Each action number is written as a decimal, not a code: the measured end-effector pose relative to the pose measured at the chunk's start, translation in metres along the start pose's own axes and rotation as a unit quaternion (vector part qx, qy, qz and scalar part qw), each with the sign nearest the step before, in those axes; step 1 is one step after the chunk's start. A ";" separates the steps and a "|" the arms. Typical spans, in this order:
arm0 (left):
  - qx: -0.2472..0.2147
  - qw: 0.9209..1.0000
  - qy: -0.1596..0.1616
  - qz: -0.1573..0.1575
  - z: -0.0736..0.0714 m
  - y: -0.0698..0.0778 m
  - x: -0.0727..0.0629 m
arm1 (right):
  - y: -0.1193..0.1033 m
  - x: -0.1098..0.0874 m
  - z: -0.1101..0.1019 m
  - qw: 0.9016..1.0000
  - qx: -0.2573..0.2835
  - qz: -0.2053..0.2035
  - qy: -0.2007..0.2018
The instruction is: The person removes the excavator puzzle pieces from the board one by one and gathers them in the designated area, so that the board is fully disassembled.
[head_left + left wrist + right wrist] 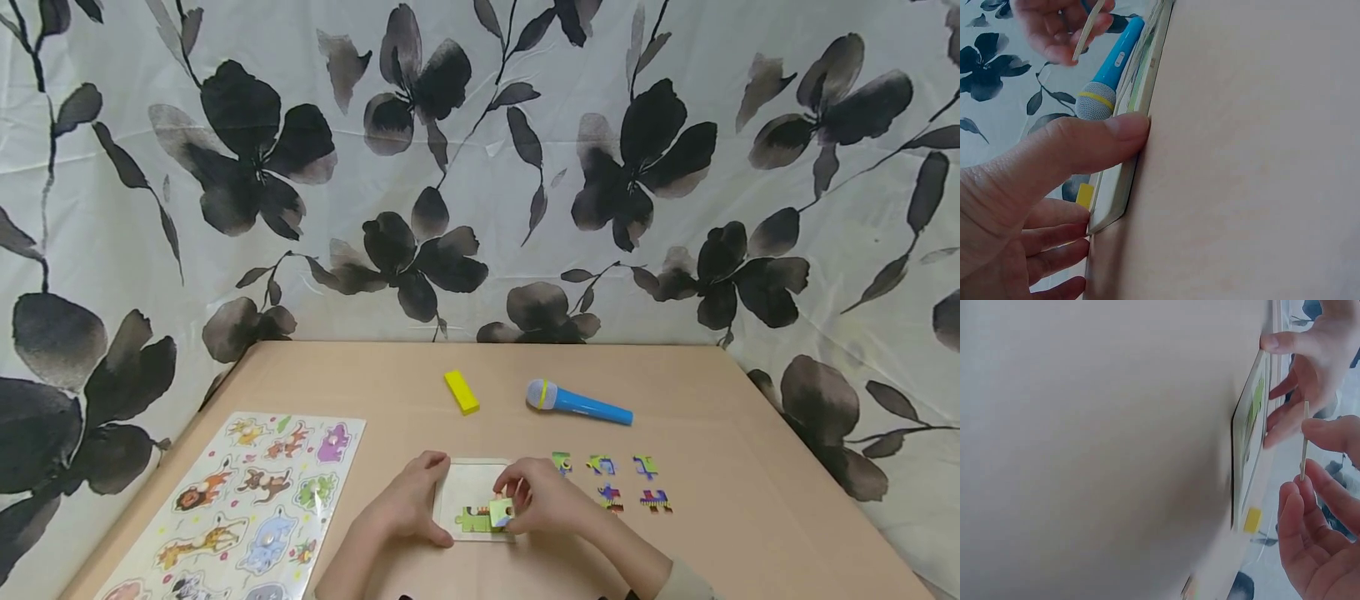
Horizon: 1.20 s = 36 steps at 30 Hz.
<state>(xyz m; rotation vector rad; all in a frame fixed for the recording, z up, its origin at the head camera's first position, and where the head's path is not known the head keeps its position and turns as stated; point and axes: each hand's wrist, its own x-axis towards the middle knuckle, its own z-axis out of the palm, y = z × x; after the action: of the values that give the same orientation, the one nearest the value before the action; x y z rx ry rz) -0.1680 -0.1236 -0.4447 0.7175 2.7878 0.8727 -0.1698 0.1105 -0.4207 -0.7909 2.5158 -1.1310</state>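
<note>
A small white puzzle tray lies flat on the table, with a green puzzle piece in its lower part. My left hand holds the tray at its left side, the thumb at the near edge and the fingers around toward the far edge. Between thumb and fingertips, my right hand pinches another puzzle piece, thin and seen edge-on in the right wrist view. In the head view this piece is just over the tray, beside the green one; the right wrist view shows it apart from the tray.
Several loose puzzle pieces lie right of the tray. Behind it are a yellow block and a blue toy microphone. A large animal picture board lies at the left. A floral cloth hangs behind the table.
</note>
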 end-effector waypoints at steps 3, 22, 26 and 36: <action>0.002 1.000 -0.001 -0.002 0.000 0.000 0.001 | 0.004 -0.009 -0.006 1.000 -0.003 0.008 0.000; -0.005 1.000 -0.004 -0.014 -0.001 0.002 0.000 | 0.034 -0.057 -0.032 1.000 -0.010 0.009 0.026; -0.012 1.000 -0.005 -0.018 -0.002 0.002 0.000 | 0.040 -0.064 -0.034 0.999 -0.023 0.002 0.034; -0.009 1.000 0.002 -0.005 -0.001 0.001 0.000 | 0.047 -0.068 -0.036 0.999 -0.038 0.013 0.029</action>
<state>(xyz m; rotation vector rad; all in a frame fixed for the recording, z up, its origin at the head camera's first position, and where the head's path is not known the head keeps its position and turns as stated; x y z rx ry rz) -0.1673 -0.1235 -0.4432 0.7003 2.7800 0.8984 -0.1481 0.1971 -0.4316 -0.7540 2.6220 -1.0707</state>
